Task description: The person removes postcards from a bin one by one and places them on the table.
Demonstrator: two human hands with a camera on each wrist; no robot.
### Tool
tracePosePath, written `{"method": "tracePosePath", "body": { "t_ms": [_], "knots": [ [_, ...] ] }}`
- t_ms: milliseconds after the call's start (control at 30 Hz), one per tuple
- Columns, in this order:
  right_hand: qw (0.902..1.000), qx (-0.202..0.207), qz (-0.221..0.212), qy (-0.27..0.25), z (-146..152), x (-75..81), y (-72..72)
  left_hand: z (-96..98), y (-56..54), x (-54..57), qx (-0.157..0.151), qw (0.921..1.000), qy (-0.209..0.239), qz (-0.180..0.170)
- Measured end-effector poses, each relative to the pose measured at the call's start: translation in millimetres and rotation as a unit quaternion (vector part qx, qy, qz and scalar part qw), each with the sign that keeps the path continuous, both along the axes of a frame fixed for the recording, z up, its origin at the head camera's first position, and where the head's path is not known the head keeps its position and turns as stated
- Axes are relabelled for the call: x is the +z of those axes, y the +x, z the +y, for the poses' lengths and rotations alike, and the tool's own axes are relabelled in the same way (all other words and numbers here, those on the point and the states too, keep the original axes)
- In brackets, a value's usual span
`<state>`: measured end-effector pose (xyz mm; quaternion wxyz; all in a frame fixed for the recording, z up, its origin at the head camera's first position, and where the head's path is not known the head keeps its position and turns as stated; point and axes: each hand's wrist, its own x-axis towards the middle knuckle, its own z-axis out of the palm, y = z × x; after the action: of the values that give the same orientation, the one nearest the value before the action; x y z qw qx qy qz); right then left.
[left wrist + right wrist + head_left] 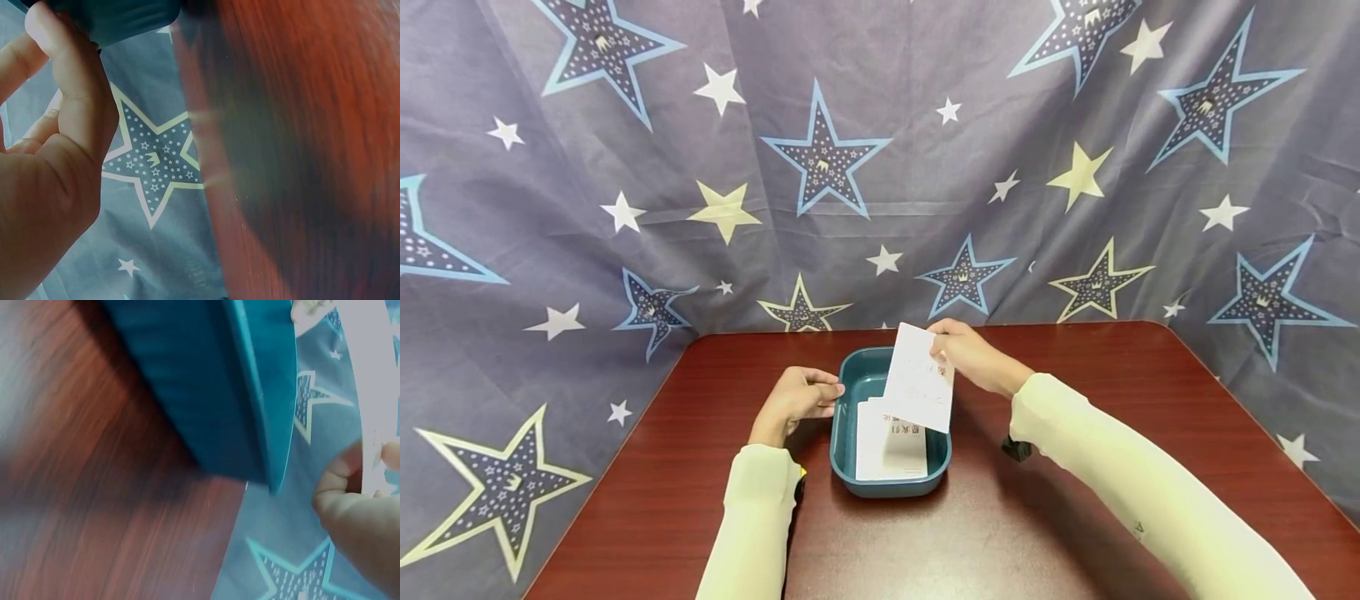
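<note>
A teal rectangular plastic bin (891, 487) stands on the table. My left hand (797, 402) is at its left side, thumb at the rim and fingers against the outer wall; in the left wrist view, the left hand (62, 119) has bent fingers below the bin (134, 19). My right hand (973, 354) pinches a white printed card (917, 379) by its upper right edge, tilted above the bin. Other white cards (876, 450) with printed characters lie inside the bin's near part. The right wrist view shows the held card (375, 381) edge-on between thumb and fingers, beside the bin wall (187, 394).
The dark red wooden table (1000, 533) reaches back to a grey star-patterned curtain (880, 167) hanging behind it. A small black object (1017, 448) shows beneath the right cuff.
</note>
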<state>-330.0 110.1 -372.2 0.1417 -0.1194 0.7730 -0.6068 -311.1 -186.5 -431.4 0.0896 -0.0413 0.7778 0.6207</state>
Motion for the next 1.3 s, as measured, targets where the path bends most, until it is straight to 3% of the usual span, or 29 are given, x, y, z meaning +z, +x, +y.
{"method": "tracePosePath", "body": {
  "t_ms": [200,433,633,867,1167,1300],
  "knots": [
    [0.9988,-0.044,-0.014,-0.015,34.9,-4.6,-14.1,0.0,-0.7,-0.1,0.0,1.0,0.0,0.002],
    [0.9981,-0.054,-0.015,0.027,67.7,-18.2,-19.2,1.6,1.7,1.4,0.001,1.0,-0.004,0.004],
    [0.9941,-0.038,-0.002,0.101,81.8,-33.8,-21.7,1.2,0.8,-0.1,0.006,1.0,-0.007,0.002],
    [0.9802,0.01,0.032,0.195,78.2,-54.8,-18.1,0.8,2.2,2.0,0.004,1.0,-0.003,0.002],
    [0.9715,0.081,0.012,0.223,64.1,-70.0,-9.0,0.2,4.2,2.9,0.002,1.0,-0.001,0.005],
    [0.9549,0.087,0.048,0.28,58.0,-67.4,-2.7,0.4,3.2,2.9,0.003,1.0,-0.001,0.002]
  ]
}}
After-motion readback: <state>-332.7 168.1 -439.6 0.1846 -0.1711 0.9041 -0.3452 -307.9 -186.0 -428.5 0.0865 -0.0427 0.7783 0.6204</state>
